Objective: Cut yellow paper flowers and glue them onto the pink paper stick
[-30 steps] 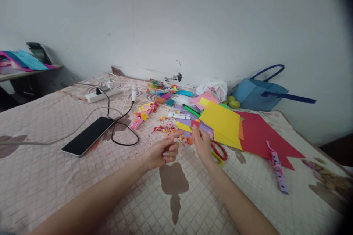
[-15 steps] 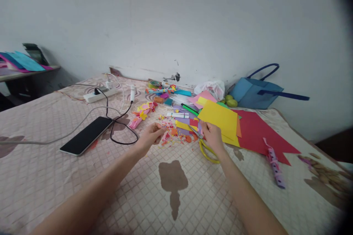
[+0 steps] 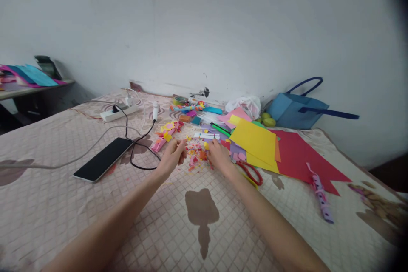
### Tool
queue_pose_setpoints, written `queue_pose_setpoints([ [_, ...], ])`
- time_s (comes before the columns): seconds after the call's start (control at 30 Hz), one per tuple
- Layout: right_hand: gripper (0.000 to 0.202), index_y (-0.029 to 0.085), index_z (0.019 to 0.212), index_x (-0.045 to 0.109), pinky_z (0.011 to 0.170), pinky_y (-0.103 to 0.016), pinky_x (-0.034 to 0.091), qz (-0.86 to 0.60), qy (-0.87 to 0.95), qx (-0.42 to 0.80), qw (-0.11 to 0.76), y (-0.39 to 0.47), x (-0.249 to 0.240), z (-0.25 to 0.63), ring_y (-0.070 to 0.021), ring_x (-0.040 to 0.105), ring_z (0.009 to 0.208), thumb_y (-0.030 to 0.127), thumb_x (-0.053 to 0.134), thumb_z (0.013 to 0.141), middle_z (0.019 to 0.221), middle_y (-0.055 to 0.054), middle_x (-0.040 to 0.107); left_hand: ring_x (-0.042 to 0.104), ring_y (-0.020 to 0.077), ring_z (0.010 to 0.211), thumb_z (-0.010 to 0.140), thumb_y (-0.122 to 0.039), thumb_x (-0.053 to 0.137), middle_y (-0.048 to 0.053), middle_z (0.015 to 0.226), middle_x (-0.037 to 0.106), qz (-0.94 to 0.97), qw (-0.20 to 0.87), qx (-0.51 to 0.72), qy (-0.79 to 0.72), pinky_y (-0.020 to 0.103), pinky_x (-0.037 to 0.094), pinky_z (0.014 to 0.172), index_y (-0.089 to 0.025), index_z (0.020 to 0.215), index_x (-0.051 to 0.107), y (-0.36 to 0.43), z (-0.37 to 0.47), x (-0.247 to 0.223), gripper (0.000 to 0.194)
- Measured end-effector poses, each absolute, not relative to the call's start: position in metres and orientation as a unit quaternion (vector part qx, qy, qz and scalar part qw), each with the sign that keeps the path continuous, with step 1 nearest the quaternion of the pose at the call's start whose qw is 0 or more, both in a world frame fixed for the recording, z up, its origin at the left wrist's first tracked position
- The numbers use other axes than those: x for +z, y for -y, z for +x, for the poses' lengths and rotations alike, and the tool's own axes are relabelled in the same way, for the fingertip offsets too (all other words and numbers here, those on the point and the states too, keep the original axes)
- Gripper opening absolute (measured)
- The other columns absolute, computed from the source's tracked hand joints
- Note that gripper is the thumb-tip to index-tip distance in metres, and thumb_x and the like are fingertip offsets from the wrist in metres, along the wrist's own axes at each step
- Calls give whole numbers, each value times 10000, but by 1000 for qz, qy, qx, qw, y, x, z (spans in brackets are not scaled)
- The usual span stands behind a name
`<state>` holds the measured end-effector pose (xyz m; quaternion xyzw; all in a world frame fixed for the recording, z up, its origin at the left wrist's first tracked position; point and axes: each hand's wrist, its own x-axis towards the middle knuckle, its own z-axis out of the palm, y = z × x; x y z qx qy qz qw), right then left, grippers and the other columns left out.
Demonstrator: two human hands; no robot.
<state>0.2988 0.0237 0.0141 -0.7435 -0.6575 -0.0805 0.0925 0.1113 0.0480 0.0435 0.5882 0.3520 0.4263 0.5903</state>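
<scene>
My left hand (image 3: 173, 156) is closed just left of a pile of coloured paper scraps (image 3: 195, 151); anything between its fingers is too small to make out. On the right side of that pile rests my right hand (image 3: 218, 156), fingers bent down toward the scraps, their tips partly hidden. Scissors with red handles (image 3: 253, 173) lie beside my right wrist, over a yellow handle. Behind the hands are a white strip (image 3: 207, 136) and a green pen (image 3: 220, 129). A pink roll with yellow flowers (image 3: 166, 136) lies beyond my left hand.
Yellow sheets (image 3: 255, 138) overlap a red sheet (image 3: 298, 157) on the right, near a purple roll (image 3: 321, 197). A blue bag (image 3: 295, 110) stands by the wall. On the left lie a black tablet (image 3: 103, 159), cables and a power strip (image 3: 118, 112).
My right hand has moved left from the scissors to the scraps. The scissors now lie with red handles showing. My left hand stays closed at nearly the same place.
</scene>
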Motion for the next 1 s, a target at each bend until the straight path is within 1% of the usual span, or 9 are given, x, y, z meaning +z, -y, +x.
queue_pose_setpoints([
  [0.17, 254, 132, 1016, 565, 711, -327, 445, -750, 654, -87, 50, -32, 21, 301, -240, 599, 894, 97, 360, 871, 1061, -145, 554, 387, 41, 372, 783, -391, 544, -60, 523, 473, 606, 605, 392, -336, 166, 265, 372, -160, 731, 456, -45, 109, 49, 252],
  [0.3, 234, 145, 1045, 554, 726, -326, 449, -745, 661, -83, 44, -30, 27, 303, -234, 595, 918, 151, 403, 867, 1111, -141, 537, 391, 37, 375, 779, -358, 555, -50, 538, 494, 603, 604, 404, -330, 165, 270, 377, -152, 730, 479, -46, 107, 52, 225],
  [0.53, 211, 131, 939, 611, 721, -326, 442, -742, 657, -76, 111, -34, 25, 298, -240, 611, 872, 101, 432, 830, 1023, -153, 602, 399, 34, 402, 759, -316, 589, -33, 571, 524, 604, 595, 421, -322, 167, 289, 396, -139, 762, 516, -58, 97, 56, 191],
  [0.73, 155, 155, 847, 586, 713, -314, 456, -734, 617, -91, 270, -24, 50, 310, -218, 626, 820, 194, 435, 853, 905, -102, 641, 442, 43, 432, 765, -338, 586, -14, 592, 552, 625, 598, 383, -325, 166, 335, 423, -141, 723, 528, -60, 94, 56, 210],
  [0.83, 230, 164, 931, 527, 580, -258, 479, -717, 592, -75, 361, -6, 64, 317, -153, 645, 622, 289, 335, 913, 813, -47, 641, 489, 55, 456, 767, -334, 577, 11, 658, 599, 648, 601, 345, -316, 168, 370, 432, -144, 767, 542, -60, 98, 52, 194],
  [0.87, 250, 168, 951, 503, 528, -239, 480, -701, 579, -55, 412, 1, 67, 319, -139, 646, 573, 326, 311, 923, 788, -31, 632, 501, 61, 460, 766, -333, 577, 15, 666, 608, 657, 600, 333, -312, 170, 380, 432, -147, 788, 545, -59, 99, 51, 191],
  [0.9, 239, 174, 943, 491, 493, -232, 484, -664, 555, -15, 500, 9, 69, 321, -142, 651, 552, 359, 342, 913, 758, -19, 623, 515, 68, 465, 765, -336, 578, 19, 672, 616, 669, 597, 319, -307, 172, 390, 432, -150, 807, 548, -59, 99, 50, 193],
  [0.93, 220, 182, 930, 482, 490, -237, 499, -626, 530, 21, 572, 16, 71, 322, -151, 659, 552, 377, 387, 897, 719, -5, 614, 532, 77, 473, 766, -342, 577, 24, 678, 625, 684, 591, 301, -302, 177, 401, 434, -153, 821, 550, -58, 98, 51, 199],
  [1.0, 184, 192, 888, 480, 516, -269, 533, -570, 486, 70, 659, 29, 70, 326, -168, 666, 553, 372, 487, 853, 656, 13, 609, 570, 100, 500, 771, -362, 572, 36, 685, 641, 722, 572, 256, -292, 186, 422, 444, -159, 815, 556, -55, 90, 54, 208],
])
